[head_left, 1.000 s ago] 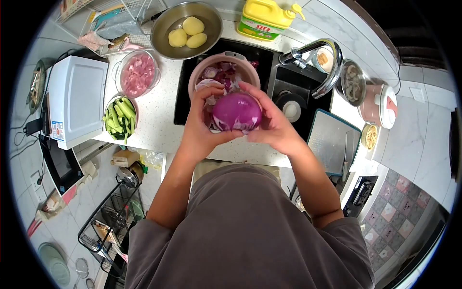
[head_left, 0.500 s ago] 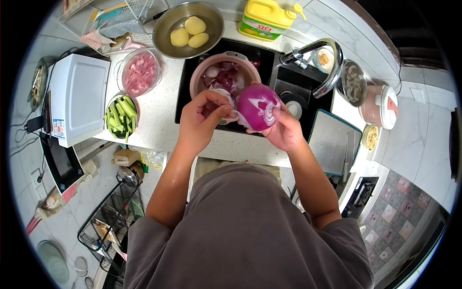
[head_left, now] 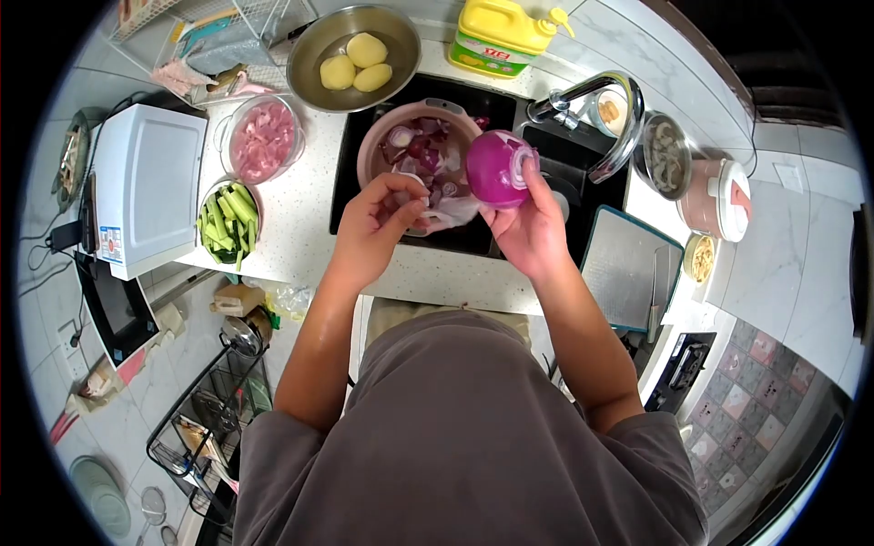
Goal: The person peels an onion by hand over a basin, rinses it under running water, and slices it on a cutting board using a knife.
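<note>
Onion [head_left: 496, 171], purple, one: sitting in the right hand [head_left: 530, 223], over the right rim of a pink tub [head_left: 365, 153], which is standing in the black sink [head_left: 346, 206]. Surface is looking glossy, with pale rings showing near the thumb.

Right hand, one: curving part-open around the onion, thumb lying along the near right side, palm facing up; the fingers beneath are mostly hiding.

Left hand [head_left: 375, 223], one: closing thumb and forefinger in a pinch on thin, whitish skin [head_left: 451, 212], the other fingers curling. The skin is stretching toward the onion's lower edge; whether it is joining there, cannot tell.

Scraps [head_left: 426, 150], purple and white: lying in the tub.

Potatoes [head_left: 366, 50], three: resting in a metal bowl [head_left: 308, 68] behind the tub.

Handling, by judgement: the onion is probably weighing moderately, feeling firm and rather slippery on its smooth face; a broad hold around its middle, palm supporting below, is suiting it best. The skin is likely being light, limp and easily torn; a pinch close to its root is giving better purchase than its loose edge.
</note>
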`<action>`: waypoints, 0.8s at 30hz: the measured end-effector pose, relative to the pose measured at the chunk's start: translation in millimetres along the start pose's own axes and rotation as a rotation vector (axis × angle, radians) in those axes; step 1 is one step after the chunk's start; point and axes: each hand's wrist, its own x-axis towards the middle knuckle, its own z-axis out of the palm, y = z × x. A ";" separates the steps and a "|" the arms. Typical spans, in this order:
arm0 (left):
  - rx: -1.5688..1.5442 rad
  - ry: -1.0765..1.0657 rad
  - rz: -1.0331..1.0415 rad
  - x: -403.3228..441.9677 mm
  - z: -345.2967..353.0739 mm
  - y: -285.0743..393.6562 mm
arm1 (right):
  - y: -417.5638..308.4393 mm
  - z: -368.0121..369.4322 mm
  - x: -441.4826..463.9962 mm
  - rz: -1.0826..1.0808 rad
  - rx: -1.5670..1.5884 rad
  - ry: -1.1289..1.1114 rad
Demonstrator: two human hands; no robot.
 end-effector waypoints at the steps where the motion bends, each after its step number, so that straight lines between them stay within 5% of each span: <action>1: 0.000 -0.001 0.001 1.5 -1.7 -3.1 | 0.5 -0.6 2.1 -0.025 0.022 0.069; 16: 0.095 0.206 0.033 19.2 1.1 -22.9 | 5.2 -2.4 16.6 -0.134 -0.047 0.235; 19: 0.415 0.049 -0.032 23.2 23.7 -20.3 | 12.9 -1.7 15.3 -0.174 -0.090 0.228; 24: 0.585 0.088 0.206 35.2 47.0 -24.6 | 8.7 9.5 12.0 -0.234 -0.176 0.244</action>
